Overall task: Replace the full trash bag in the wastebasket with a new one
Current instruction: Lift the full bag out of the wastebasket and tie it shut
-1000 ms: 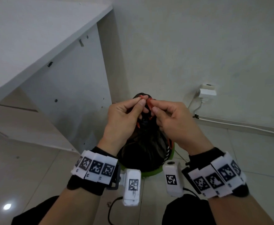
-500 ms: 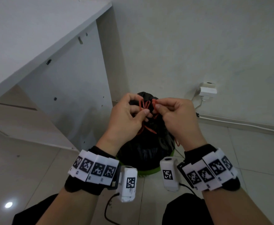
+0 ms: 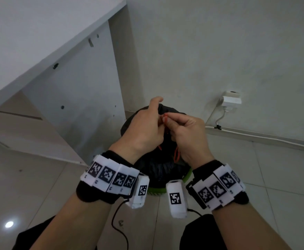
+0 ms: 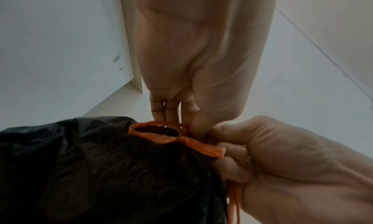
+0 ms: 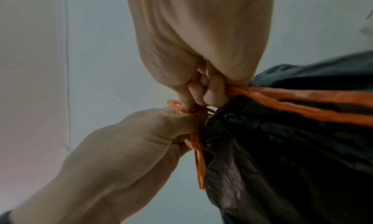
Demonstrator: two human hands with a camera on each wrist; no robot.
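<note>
A full black trash bag [image 3: 158, 168] sits in a green wastebasket [image 3: 155, 191] on the floor by the wall. Its neck is gathered, with orange drawstrings [image 3: 165, 117] at the top. My left hand [image 3: 145, 127] is over the neck and pinches the drawstring loop [image 4: 157, 131] with thumb and fingers. One of its fingers sticks up. My right hand [image 3: 181, 129] presses against it from the right, fingers curled round the orange strands [image 5: 302, 103]. The strands' tails hang down the bag's side [image 5: 199, 163]. The knot itself is hidden between the two hands.
A white desk side panel [image 3: 79, 87] stands close to the left of the basket. The wall behind carries a socket with a white plug [image 3: 231, 100], and a cable [image 3: 255, 137] runs along its base. Tiled floor [image 3: 273, 177] lies to the right and in front.
Both hands stayed at the bag's neck working the orange strings. The left hand has turned over the top with one finger lifted, and the right hand has closed in against it.
</note>
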